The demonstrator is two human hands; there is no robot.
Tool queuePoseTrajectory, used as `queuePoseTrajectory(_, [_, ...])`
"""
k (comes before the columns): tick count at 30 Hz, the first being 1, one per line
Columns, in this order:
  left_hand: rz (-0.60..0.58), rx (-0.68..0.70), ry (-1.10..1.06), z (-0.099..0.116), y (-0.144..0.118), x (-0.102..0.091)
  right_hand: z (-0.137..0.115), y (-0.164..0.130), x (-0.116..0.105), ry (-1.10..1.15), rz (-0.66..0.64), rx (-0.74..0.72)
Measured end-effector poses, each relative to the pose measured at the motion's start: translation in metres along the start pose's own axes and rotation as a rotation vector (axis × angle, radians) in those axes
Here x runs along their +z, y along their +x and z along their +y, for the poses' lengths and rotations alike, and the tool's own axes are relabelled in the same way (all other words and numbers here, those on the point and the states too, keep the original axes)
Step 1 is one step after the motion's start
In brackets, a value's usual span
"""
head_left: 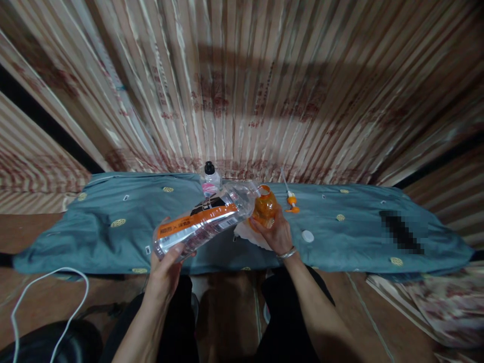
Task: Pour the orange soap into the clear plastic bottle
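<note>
My left hand (165,269) grips the base of a large clear plastic bottle (204,218) with an orange and black label. The bottle is tipped almost flat, its open mouth at the top of a small round orange bottle (264,205). My right hand (275,233) holds that orange bottle upright over the blue-grey cloth (113,222). A white paper or tissue (247,233) lies under my right hand. An orange pump nozzle with a white tube (290,198) lies just right of the orange bottle. A white cap (307,236) rests on the cloth near my right wrist.
A small clear bottle with a black cap and pink label (210,179) stands behind the big bottle. Striped curtains (242,91) hang behind the cloth-covered surface. A white cable (49,297) loops at lower left. Patterned fabric (434,302) lies on the floor at right.
</note>
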State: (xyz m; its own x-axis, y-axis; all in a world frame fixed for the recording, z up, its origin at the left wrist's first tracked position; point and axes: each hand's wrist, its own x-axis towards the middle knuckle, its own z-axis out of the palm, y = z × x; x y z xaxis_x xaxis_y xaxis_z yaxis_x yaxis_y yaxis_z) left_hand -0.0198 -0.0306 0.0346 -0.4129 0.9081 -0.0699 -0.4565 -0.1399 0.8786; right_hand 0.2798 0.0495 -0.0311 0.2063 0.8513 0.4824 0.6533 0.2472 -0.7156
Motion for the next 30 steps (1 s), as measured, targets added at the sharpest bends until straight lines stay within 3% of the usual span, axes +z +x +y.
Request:
queuePoseTrajectory(6, [-0.043, -0.004, 0.049, 0.000, 0.005, -0.006, -0.001, -0.005, 0.000, 0.022, 0.026, 0.015])
queuePoseTrajectory(12, [-0.018, 0.089, 0.046, 0.000, -0.006, 0.004, -0.004, -0.007, -0.002, 0.004, -0.012, 0.054])
queuePoseTrajectory(20, [-0.058, 0.078, 0.095, 0.002, -0.005, 0.003, 0.005, -0.009, 0.001, -0.035, 0.004, 0.033])
queuePoseTrajectory(30, [0.002, 0.134, 0.045, 0.003, -0.017, 0.013, 0.000, -0.009, -0.001, -0.039, -0.016, 0.050])
